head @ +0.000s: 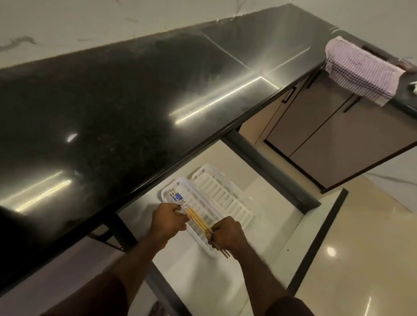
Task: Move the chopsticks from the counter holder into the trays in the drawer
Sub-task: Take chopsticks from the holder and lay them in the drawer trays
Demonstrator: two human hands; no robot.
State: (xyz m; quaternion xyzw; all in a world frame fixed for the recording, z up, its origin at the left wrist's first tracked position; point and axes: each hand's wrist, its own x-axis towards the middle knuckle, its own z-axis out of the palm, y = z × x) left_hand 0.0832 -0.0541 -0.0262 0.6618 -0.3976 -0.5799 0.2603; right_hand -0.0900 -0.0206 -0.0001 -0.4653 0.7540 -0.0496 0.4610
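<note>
The counter (110,102) shows no holder in view; the left hand (168,219) is closed on the chopsticks (198,220) over the near tray (168,192) in the drawer (260,195); the right hand (228,236) grips their other end; the far tray (225,194) is empty, so the work looks at most partly done.

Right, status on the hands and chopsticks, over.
Both hands closed on the chopsticks: left hand mid-shaft, right hand at the plain ends. Patterned ends over the near tray. Far tray empty, nothing blocking.
</note>
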